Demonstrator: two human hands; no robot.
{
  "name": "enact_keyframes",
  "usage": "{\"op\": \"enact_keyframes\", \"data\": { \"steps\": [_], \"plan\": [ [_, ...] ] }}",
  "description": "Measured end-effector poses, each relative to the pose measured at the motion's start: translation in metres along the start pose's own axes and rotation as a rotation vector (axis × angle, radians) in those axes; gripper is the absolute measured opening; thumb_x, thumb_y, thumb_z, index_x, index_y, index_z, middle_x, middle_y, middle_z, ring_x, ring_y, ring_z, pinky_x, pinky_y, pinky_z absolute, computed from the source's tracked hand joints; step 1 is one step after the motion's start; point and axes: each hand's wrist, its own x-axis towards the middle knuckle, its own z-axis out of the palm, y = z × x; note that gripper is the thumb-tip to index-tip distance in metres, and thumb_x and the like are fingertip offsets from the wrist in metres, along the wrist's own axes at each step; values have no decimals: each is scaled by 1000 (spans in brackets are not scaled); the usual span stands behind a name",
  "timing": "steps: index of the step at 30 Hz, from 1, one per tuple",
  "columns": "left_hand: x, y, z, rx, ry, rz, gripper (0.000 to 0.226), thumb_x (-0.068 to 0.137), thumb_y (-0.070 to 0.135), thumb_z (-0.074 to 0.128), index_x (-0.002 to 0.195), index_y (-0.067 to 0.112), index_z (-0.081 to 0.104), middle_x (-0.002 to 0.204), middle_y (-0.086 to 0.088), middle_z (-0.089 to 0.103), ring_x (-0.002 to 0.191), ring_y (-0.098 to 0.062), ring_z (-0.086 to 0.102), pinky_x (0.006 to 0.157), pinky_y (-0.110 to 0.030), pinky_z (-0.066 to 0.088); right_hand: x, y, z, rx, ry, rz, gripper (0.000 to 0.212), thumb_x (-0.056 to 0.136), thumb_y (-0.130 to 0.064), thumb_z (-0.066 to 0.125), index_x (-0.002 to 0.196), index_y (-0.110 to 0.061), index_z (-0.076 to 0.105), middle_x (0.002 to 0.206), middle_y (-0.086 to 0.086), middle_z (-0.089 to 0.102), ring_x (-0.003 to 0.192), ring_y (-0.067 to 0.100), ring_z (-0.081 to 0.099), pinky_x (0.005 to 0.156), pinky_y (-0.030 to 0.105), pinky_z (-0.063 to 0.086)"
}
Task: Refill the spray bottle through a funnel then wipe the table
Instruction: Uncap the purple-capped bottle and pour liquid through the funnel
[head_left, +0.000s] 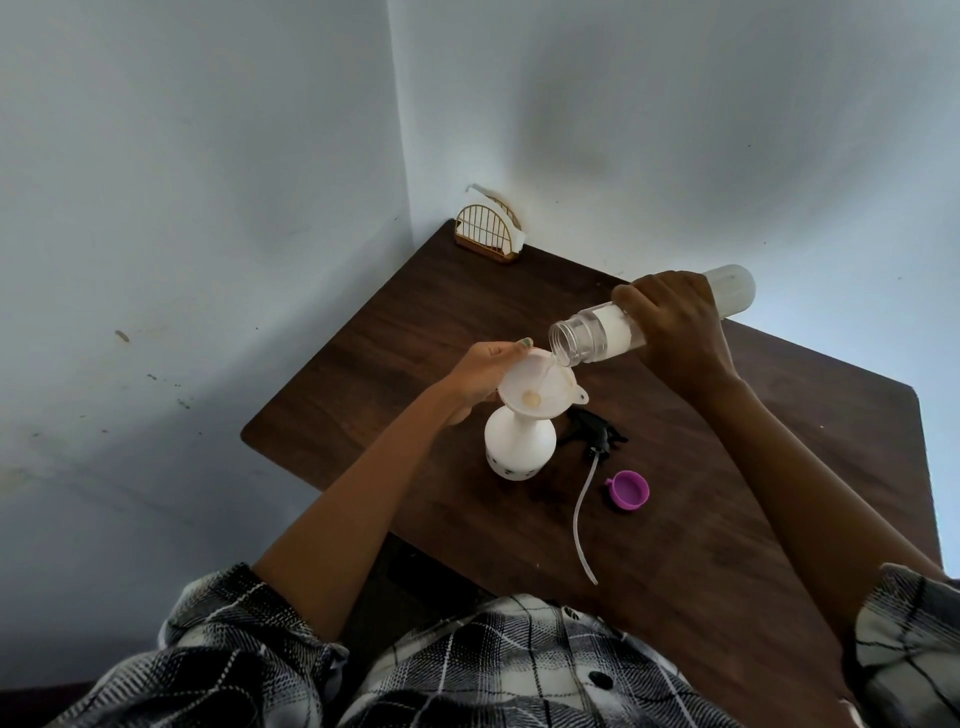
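A white spray bottle (519, 447) stands uncapped on the dark wooden table (727, 467) with a white funnel (535, 391) in its neck. My left hand (483, 374) pinches the funnel's rim on the left side. My right hand (675, 327) grips a clear water bottle (597, 335), tilted with its mouth over the funnel, and a thin stream of water runs into the funnel. The black spray head (597, 436) with its long dip tube (582, 514) lies on the table to the right of the spray bottle.
A purple cap (629, 490) lies open side up near the dip tube. A gold wire napkin holder (488, 234) with white napkins stands in the far corner against the wall. The table fits into a corner between two pale walls.
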Motion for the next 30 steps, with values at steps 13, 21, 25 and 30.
{"op": "enact_keyframes", "data": {
  "steps": [13, 21, 25, 30],
  "plan": [
    [-1, 1, 1, 14, 17, 1, 31, 96, 39, 46, 105, 17, 65, 90, 2, 62, 79, -10, 57, 68, -22, 48, 0, 2, -1, -13, -5, -2, 24, 73, -5, 67, 95, -10, 59, 85, 9, 64, 78, 30, 58, 77, 39, 37],
    [-1, 0, 1, 29, 15, 9, 34, 96, 39, 46, 107, 13, 64, 89, 0, 61, 77, -11, 55, 67, -23, 46, 0, 2, -2, -20, 3, -9, 26, 71, 0, 65, 94, -10, 57, 83, 8, 63, 76, 31, 58, 78, 36, 33],
    [-1, 0, 1, 25, 16, 8, 33, 96, 39, 46, 108, 14, 64, 89, 1, 61, 78, -10, 56, 67, -23, 46, 0, 2, -1, -22, 1, -11, 25, 72, -1, 65, 94, -11, 56, 83, 9, 63, 76, 31, 58, 78, 38, 34],
    [0, 0, 1, 20, 16, 0, 33, 96, 39, 46, 108, 14, 64, 90, 1, 62, 79, -10, 57, 67, -22, 47, 1, 2, 0, -16, -6, -13, 27, 72, -2, 66, 95, -11, 56, 84, 9, 63, 77, 30, 58, 78, 39, 36]
  ]
}}
